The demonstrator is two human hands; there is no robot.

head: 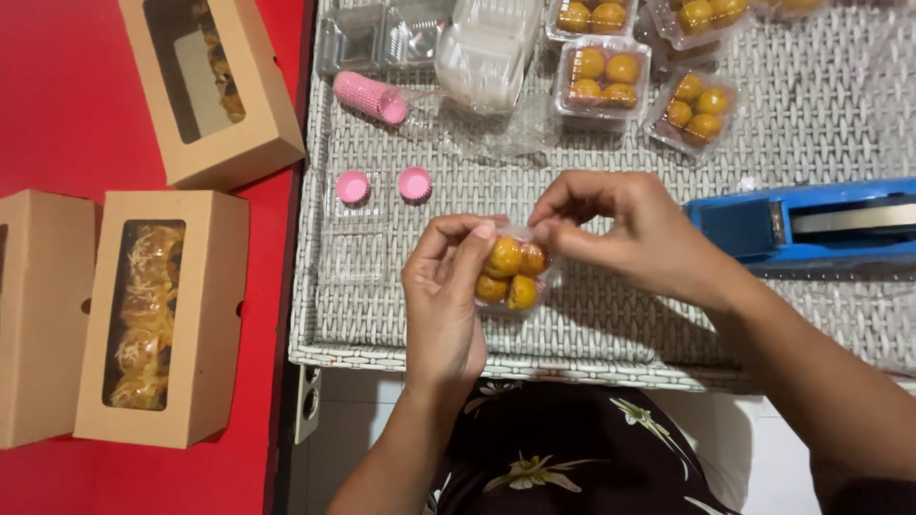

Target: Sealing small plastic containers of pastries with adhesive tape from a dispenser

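Left hand (441, 286): nearest the camera, fingers curled and clamped on the left side of a small clear plastic pastry box (513, 275), thumb and forefinger pinching its upper edge.
Right hand (625, 229): fingertips drawn together in a pinch on the box's top right corner — closed on the lid, or on something thin at the lid; I cannot tell which.
Box in hand: held between both hands just above the white woven counter (572, 334), near its front edge; four round golden pastries show through the plastic.
Risk of crushing: the plastic looks thin, so a hard squeeze from the left hand may well buckle the walls and dent the pastries.
Risk of dropping: the box hangs close to the counter's front edge — a slipped pinch could send it into the lap below.
Risk of popping open: if the lid is not seated evenly, the corner under the right hand could spring and spill the pastries.
Blue tape dispenser (811, 224): just right of the right wrist; a swing of that arm could knock it.
Pink paper cups (384, 185): two lie beside an empty clear tray (355, 229), light enough to scatter.
Filled boxes (603, 78): farther back, with a stack of pink cups (370, 97).
Brown window cartons (157, 315): on the red surface (57, 95), well apart.
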